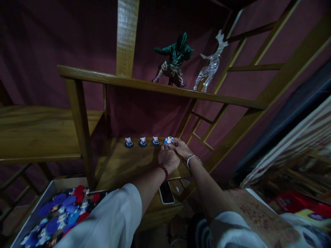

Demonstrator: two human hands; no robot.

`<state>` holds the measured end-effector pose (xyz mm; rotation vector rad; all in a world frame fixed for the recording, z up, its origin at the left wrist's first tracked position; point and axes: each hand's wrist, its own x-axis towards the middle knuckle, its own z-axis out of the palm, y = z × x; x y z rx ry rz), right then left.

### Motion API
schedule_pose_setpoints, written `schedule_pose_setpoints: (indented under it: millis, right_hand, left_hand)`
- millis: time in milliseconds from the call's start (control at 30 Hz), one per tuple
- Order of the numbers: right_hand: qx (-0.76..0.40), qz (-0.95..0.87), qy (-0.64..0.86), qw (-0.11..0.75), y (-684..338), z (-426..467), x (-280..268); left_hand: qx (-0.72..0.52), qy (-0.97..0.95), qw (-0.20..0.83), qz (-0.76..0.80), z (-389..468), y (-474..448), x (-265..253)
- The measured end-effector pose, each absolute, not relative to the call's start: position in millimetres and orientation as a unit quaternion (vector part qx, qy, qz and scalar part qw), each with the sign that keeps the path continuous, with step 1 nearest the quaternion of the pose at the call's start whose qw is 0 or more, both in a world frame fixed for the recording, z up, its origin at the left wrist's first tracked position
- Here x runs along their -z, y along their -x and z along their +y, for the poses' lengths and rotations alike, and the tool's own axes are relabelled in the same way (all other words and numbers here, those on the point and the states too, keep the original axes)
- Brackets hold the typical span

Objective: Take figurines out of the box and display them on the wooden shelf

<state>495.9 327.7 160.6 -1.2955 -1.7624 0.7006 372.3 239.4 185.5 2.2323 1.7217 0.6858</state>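
Observation:
On the lower wooden shelf [116, 165] stand three small figurines on dark round bases: a left one [128, 142], a middle one [142, 142] and a right one [155, 141]. At the right end of their row is a blue and pink figurine [168, 140], which looks tipped over. My left hand [168, 158], with a red bead bracelet at the wrist, has its curled fingers against the front of this figurine. My right hand [182, 148], wearing a silver bangle, pinches its right side. Part of the figurine is hidden by my fingers.
A box [49, 193] of loose blue and red figurines sits at the lower left. A phone [167, 193] lies below my left wrist. Above, the upper shelf [134, 82] carries a dark green hooded statue [176, 58] and a clear deer figure [210, 65]. Wooden lattice [204, 136] borders the right.

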Motion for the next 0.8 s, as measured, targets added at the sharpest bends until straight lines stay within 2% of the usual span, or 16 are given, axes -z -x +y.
schedule_pose_setpoints:
  millis: [400,800]
  right_hand:
    - [-0.252,-0.704,0.544,0.381,-494.2,321.8,-166.6]
    - [-0.33,-0.629,0.53,0.464,-498.9,321.4,-158.5]
  left_hand:
    - [-0.243,-0.764,0.118,0.585,243.8,-373.1,-178.7]
    - [-0.233,-0.77,0.141,0.577,231.3,-364.9,-188.4]
